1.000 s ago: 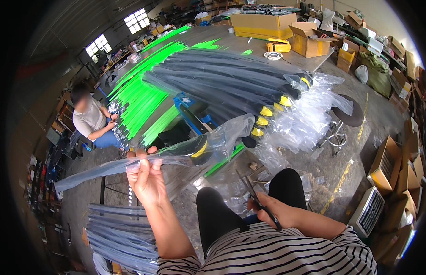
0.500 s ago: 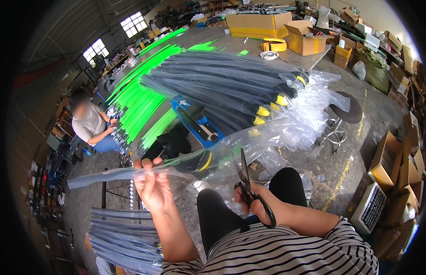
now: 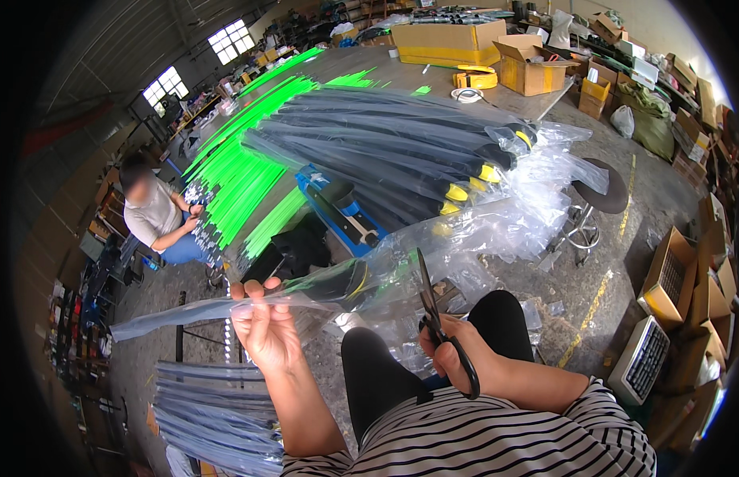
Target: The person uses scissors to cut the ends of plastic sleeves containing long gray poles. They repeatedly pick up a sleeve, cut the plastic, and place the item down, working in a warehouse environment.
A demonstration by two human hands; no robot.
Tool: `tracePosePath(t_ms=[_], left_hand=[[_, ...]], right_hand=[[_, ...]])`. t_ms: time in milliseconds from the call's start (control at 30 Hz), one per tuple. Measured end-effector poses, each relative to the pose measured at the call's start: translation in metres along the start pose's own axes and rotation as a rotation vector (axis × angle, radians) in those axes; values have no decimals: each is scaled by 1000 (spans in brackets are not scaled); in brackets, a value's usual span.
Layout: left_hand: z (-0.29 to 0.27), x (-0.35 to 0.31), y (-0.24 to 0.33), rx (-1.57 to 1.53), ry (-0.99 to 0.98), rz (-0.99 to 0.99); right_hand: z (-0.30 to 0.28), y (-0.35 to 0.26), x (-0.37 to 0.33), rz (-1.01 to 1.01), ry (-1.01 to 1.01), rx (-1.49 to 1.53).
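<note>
Nearest on my feed, the right hand (image 3: 457, 346) sits low in front of the striped shirt (image 3: 481, 425), fingers wrapped round the handles of black scissors (image 3: 430, 310). The blades point up and away from the body; they look close together, but I can't be sure they meet.

Ahead and to the left, the left hand (image 3: 267, 330) is raised beyond the knees, thumb and fingertips pinched together on a clear plastic sleeve (image 3: 318, 300). That sleeve's long axis runs across the body: a loose tail hangs out to the left, while the other side climbs gently rightward over a dark piece with a yellow band (image 3: 359, 278). So I read the left hand as the nearer one, already on the film, with the banded piece just to its right; from the right hand it lies forward and left. The blades stand steeply across the sleeve's line, and their tip overlaps clear film in my view; touching or apart, I cannot tell.

Below left lies a bundle of sleeved lengths (image 3: 214, 401). Farther out come a blue tool (image 3: 337, 211), crumpled clear plastic (image 3: 536, 215), more sleeved pieces (image 3: 377, 159) and bright green rods (image 3: 242, 167), with a seated co-worker (image 3: 159, 215) beside them. Cardboard boxes (image 3: 449, 45) stand at the back.
</note>
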State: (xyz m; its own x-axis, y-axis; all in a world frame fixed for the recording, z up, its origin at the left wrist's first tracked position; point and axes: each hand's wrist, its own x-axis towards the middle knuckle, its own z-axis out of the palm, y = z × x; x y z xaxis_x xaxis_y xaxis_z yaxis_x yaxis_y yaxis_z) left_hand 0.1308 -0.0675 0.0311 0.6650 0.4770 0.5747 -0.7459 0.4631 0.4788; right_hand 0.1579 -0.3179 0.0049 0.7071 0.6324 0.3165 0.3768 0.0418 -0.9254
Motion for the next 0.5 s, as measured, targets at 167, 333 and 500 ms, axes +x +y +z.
tracePosePath(t_ms=[167,333,500], left_hand=[[-3,0,1,-12,-67,-8],[-3,0,0,-18,-66,-12],[-3,-2,1,-16,-71,-20]], right_hand=[[3,3,-2,12,68,-13],[5,7,-3,10,123,-55],[4,8,0,-79,116,-79]])
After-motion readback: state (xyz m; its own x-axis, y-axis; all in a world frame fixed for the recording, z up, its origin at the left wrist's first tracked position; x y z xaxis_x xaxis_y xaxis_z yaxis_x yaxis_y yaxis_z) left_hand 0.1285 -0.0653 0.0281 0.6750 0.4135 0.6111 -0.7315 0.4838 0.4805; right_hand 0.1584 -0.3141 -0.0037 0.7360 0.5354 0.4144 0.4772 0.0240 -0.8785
